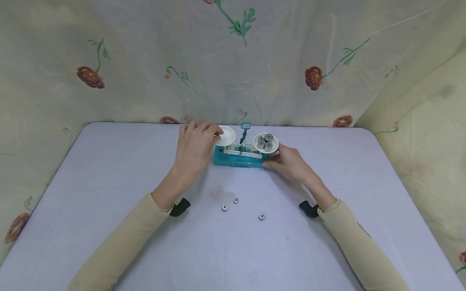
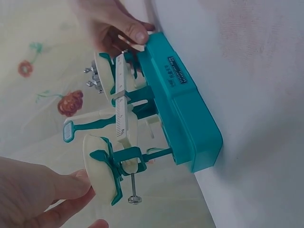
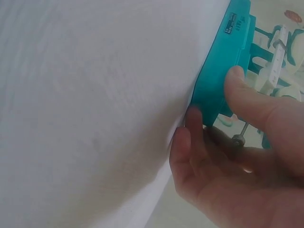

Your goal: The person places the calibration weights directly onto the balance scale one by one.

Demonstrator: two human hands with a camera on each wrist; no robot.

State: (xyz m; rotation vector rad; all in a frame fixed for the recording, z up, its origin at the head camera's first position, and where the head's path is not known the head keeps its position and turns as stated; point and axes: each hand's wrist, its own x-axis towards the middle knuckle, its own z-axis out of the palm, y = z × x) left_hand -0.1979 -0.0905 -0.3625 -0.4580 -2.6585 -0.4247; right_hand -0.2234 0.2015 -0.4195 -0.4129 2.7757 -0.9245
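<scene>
A teal balance scale with two white pans stands near the table's far edge. At its left pan is my left hand, with thumb and finger pinching the rim; the left wrist view shows them at the edge of this pan. My right hand grips the right end of the base. In the right wrist view its thumb presses the front of the teal base. Several metal weights sit in the right pan.
Three small metal weights lie on the table in front of the scale: one left, one a little farther back, one right. Flowered cloth hangs behind the white table.
</scene>
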